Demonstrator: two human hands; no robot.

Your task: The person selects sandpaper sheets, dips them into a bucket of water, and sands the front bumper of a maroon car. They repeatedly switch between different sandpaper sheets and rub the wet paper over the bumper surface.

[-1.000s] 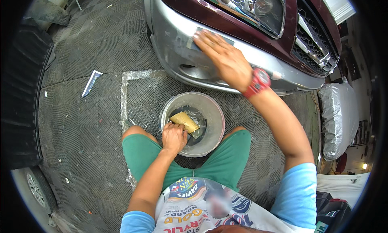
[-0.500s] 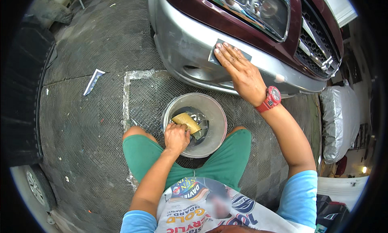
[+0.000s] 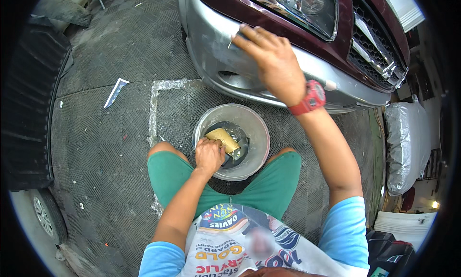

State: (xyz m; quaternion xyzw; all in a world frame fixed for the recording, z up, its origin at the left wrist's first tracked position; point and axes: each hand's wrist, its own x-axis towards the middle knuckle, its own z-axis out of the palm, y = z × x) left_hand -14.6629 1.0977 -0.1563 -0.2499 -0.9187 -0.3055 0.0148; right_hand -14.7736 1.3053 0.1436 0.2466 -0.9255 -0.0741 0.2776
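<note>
My right hand (image 3: 278, 66) lies across the silver car bumper (image 3: 206, 37), fingers stretched and a little blurred. Under it is a dark sandpaper sheet, now nearly all hidden; only a thin pale edge shows by the fingertips. Between my knees stands a translucent grey bucket (image 3: 259, 133) with some water and dark pieces in it. At its left rim my left hand (image 3: 210, 155) is closed on a curled tan sheet (image 3: 224, 138), which it holds inside the bucket, above the water.
The car's headlight (image 3: 312, 8) and dark red panel (image 3: 221, 8) rise above the bumper. Ribbed dark matting (image 3: 105, 147) covers the floor, with a paper scrap (image 3: 115, 92) on it. A silver-wrapped bundle (image 3: 406, 142) stands at right, a black ribbed panel (image 3: 33, 104) at left.
My right hand has slid left and upward along the bumper, and the sandpaper under it has gone mostly out of sight. My left hand keeps its hold on the tan sheet in the bucket.
</note>
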